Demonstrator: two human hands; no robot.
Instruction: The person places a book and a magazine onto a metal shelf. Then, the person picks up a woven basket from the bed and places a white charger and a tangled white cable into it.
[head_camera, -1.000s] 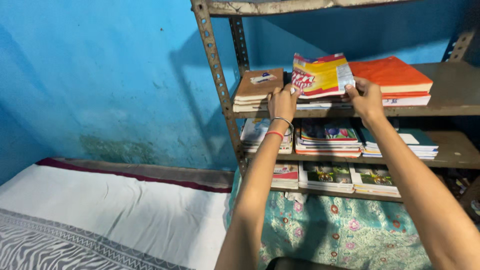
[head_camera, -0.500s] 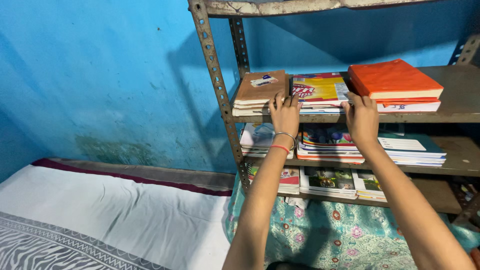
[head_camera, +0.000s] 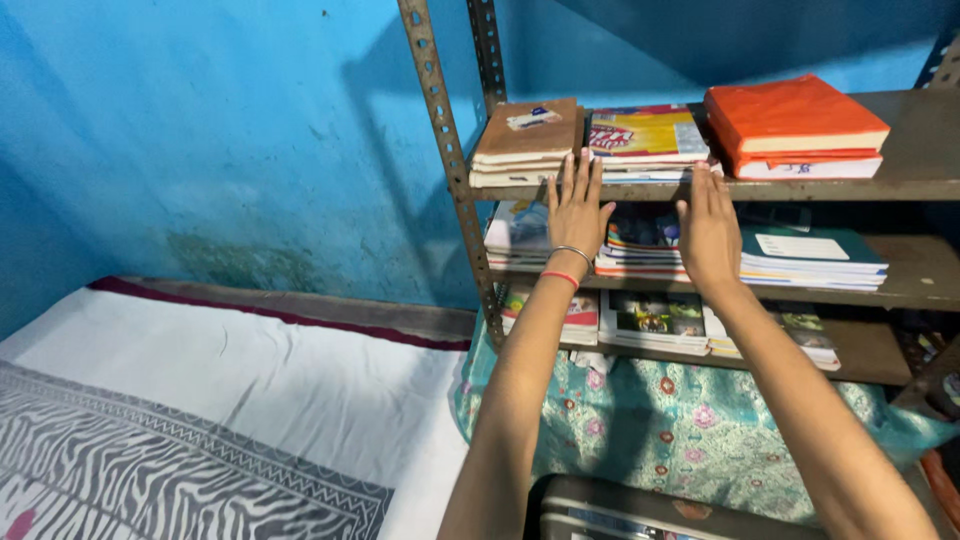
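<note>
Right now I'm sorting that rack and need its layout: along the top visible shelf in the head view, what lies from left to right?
Slotted metal upright → brown-covered book stack → yellow and red book stack → orange-covered book stack. The left hand and right hand are flat, fingers at the shelf edge.

Single head-worn view, looking forward and slightly down along both outstretched arms, at arm's length from a metal shelf rack (head_camera: 450, 170); left hand (head_camera: 576, 210) and right hand (head_camera: 708, 232) sit upper centre.
</note>
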